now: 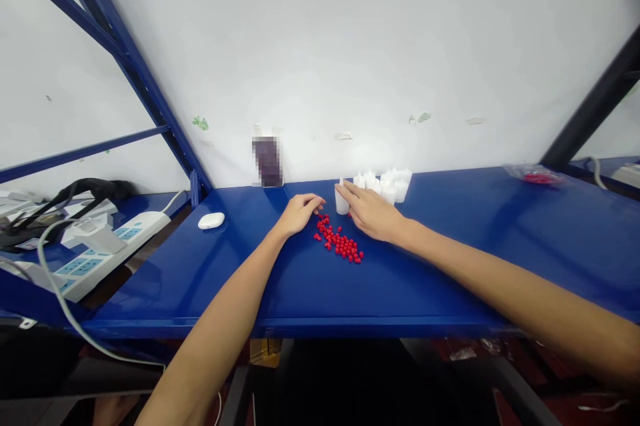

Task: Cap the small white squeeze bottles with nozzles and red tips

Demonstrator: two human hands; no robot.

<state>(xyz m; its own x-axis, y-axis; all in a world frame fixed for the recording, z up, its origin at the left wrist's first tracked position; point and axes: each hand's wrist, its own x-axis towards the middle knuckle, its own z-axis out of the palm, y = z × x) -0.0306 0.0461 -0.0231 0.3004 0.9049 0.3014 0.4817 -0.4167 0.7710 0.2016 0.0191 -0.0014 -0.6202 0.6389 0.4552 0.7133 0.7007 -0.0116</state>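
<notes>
In the head view, my right hand (373, 213) has its fingers around the side of a small white squeeze bottle (342, 203) that stands upright with a narrow tip. My left hand (299, 213) is just left of that bottle, its fingers drawn together over the edge of a pile of small red caps (345, 245). What is between the left fingertips is too small to make out. The caps lie loose on the blue tabletop between my forearms. Behind my right hand stand several more white bottles (388, 187), partly hidden by it.
A phone (269, 161) leans against the white wall. On the left of the blue table (390, 293) lies a white earphone case (211, 220). Power strips (100, 253) and cables lie beyond the left edge. A clear bag with red contents (539, 177) sits at the back right.
</notes>
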